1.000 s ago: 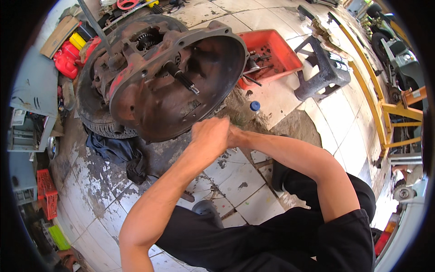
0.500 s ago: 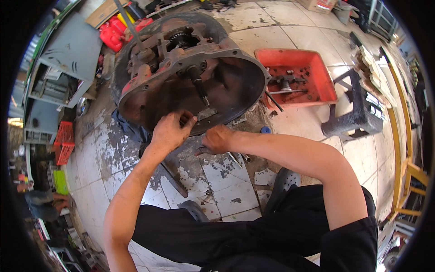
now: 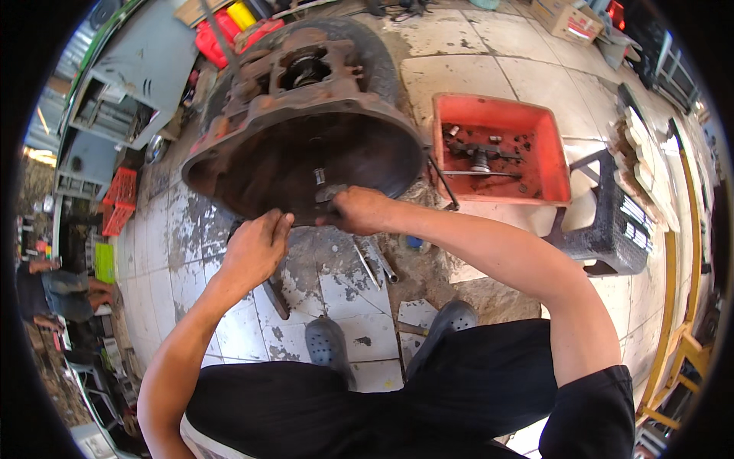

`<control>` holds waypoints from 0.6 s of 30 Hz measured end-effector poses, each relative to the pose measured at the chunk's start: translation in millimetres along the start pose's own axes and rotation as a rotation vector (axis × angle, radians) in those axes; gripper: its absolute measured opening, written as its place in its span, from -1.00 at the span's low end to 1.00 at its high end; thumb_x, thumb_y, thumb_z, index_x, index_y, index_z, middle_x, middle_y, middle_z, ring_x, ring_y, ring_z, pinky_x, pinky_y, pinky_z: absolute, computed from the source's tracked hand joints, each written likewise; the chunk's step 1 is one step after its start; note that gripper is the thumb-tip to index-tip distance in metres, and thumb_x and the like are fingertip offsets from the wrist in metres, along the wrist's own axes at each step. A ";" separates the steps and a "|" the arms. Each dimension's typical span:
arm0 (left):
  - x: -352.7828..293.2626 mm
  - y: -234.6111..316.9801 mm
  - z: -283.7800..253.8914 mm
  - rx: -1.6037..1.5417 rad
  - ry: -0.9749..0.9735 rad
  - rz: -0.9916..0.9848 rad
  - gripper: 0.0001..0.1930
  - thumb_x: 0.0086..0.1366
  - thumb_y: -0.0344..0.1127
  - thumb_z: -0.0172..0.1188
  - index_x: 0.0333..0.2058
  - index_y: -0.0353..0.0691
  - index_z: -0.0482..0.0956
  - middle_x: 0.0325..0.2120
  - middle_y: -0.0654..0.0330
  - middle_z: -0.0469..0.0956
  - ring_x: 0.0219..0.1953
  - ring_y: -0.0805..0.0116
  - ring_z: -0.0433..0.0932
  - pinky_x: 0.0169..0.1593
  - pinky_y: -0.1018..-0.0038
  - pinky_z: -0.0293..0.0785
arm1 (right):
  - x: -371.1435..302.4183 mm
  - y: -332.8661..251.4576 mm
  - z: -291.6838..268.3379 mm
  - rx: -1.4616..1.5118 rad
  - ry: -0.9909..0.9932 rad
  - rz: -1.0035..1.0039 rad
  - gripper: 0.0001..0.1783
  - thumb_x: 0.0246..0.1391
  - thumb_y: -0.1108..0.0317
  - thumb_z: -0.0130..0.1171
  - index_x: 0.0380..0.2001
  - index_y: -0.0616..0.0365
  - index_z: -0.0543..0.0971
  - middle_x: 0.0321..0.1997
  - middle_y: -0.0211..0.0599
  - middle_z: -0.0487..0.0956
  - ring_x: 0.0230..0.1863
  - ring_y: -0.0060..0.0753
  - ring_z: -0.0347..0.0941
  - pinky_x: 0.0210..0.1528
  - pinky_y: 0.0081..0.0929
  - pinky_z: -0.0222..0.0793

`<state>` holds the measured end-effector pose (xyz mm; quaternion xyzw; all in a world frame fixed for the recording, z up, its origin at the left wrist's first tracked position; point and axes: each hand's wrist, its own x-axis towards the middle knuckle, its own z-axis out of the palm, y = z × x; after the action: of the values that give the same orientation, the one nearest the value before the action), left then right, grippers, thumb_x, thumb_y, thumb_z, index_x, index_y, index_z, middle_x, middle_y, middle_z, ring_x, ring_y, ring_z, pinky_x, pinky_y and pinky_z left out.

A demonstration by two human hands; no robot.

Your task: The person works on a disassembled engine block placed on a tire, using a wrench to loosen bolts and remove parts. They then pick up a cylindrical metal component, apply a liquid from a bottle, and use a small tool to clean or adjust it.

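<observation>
A large, rusty gearbox housing [image 3: 229, 145] faces me with its wide bell-shaped mouth. A square opening on its top shows a dark gear [image 3: 306, 70]. Inside the bell, the bright tip of a shaft [image 3: 319, 177] shows; the rest is dark. My left hand [image 3: 258, 249] is closed at the lower left part of the rim, thumb uppermost. Along the same lower rim, further right, my right hand [image 3: 359, 210] is closed with its fingers curled at the edge. Their undersides are hidden.
Right of the housing stands a red tray [image 3: 501, 195] with greasy metal parts, and beyond it a black stool [image 3: 604, 237]. A tyre [image 3: 378, 73] lies behind the housing. Metal bars [image 3: 367, 264] lie near my feet. Another person [image 3: 69, 294] is at far left.
The housing's mouth now appears tipped, with much less of the shaft showing. My left hand has moved down and left along the rim; my right hand has shifted slightly up. The view has also shifted.
</observation>
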<state>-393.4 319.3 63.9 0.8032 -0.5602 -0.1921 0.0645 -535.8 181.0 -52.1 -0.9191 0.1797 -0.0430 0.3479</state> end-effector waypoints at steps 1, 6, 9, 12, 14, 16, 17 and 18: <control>-3.5 16.0 -7.5 -0.010 -0.072 -0.053 -0.59 0.40 -0.07 -0.01 -0.43 -0.34 0.54 -0.70 0.09 0.47 -0.60 0.22 0.49 -0.43 0.29 0.35 | -9.3 -0.4 -13.1 -0.007 -0.158 0.009 -0.42 0.15 -0.18 0.05 -0.38 0.22 0.62 -0.40 -0.01 0.63 -0.29 0.01 0.58 -0.20 -0.13 0.48; -7.1 78.7 -32.6 -0.020 -0.222 0.042 -0.61 0.36 -0.08 0.04 -0.46 -0.33 0.56 -0.63 0.02 0.54 -0.49 0.03 0.56 -0.33 0.24 0.43 | -57.5 19.0 -131.5 -0.076 -0.718 0.209 -0.51 0.13 -0.09 0.12 -0.28 0.17 0.62 -0.42 -0.25 0.65 -0.41 -0.33 0.57 -0.29 -0.30 0.49; -4.5 92.9 -30.1 0.019 -0.142 0.298 -0.69 0.31 -0.15 0.13 -0.33 -0.36 0.55 -0.50 0.00 0.58 -0.38 0.11 0.58 -0.26 0.30 0.43 | -89.8 104.8 -170.0 0.276 -0.279 0.463 -0.64 0.16 0.14 0.14 -0.21 0.28 0.57 -0.48 -0.24 0.62 -0.47 -0.45 0.56 -0.43 -0.48 0.49; 7.8 96.4 -14.5 0.040 -0.237 0.405 -0.68 0.25 -0.19 0.18 -0.12 -0.28 0.50 -0.35 0.03 0.59 -0.26 0.05 0.59 -0.17 0.25 0.47 | -126.1 214.9 -169.3 0.228 0.344 0.616 -0.67 0.08 0.18 0.14 -0.27 0.26 0.59 -0.44 -0.15 0.61 -0.48 -0.40 0.56 -0.44 -0.44 0.46; 10.7 96.5 -9.7 0.146 -0.271 0.483 -0.65 0.24 -0.17 0.19 -0.08 -0.24 0.49 -0.34 0.04 0.60 -0.23 0.04 0.59 -0.16 0.23 0.49 | -151.8 277.0 -146.1 0.273 0.544 0.844 -0.72 0.06 0.22 0.13 -0.33 0.23 0.59 -0.43 -0.08 0.61 -0.48 -0.31 0.58 -0.43 -0.37 0.46; 11.1 95.3 -6.9 0.267 -0.333 0.538 -0.63 0.23 -0.15 0.20 -0.05 -0.20 0.48 -0.32 0.05 0.60 -0.21 0.04 0.59 -0.14 0.21 0.50 | -166.2 325.4 -97.0 -0.018 0.613 0.750 -0.75 0.09 0.23 0.10 -0.38 0.21 0.57 -0.45 -0.04 0.61 -0.43 -0.13 0.58 -0.39 -0.23 0.48; 9.0 92.1 -5.8 0.272 -0.344 0.549 -0.63 0.23 -0.13 0.19 -0.06 -0.22 0.49 -0.34 0.03 0.60 -0.22 0.02 0.59 -0.16 0.19 0.51 | -170.5 320.2 -67.6 -0.195 0.674 0.659 -0.76 0.09 0.23 0.09 -0.39 0.20 0.56 -0.42 0.04 0.61 -0.34 0.02 0.59 -0.31 -0.12 0.48; 8.3 90.2 -2.4 0.275 -0.352 0.569 -0.62 0.23 -0.12 0.18 -0.07 -0.23 0.49 -0.36 0.01 0.61 -0.24 0.00 0.60 -0.17 0.17 0.52 | -169.3 307.3 -55.6 -0.197 0.567 0.765 -0.75 0.11 0.21 0.08 -0.33 0.19 0.55 -0.38 0.08 0.60 -0.25 0.08 0.56 -0.23 -0.05 0.45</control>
<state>-468.9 278.6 92.9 0.5709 -0.7844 -0.2248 -0.0907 -797.2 -5.7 -203.6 -0.7679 0.5955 -0.1435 0.1873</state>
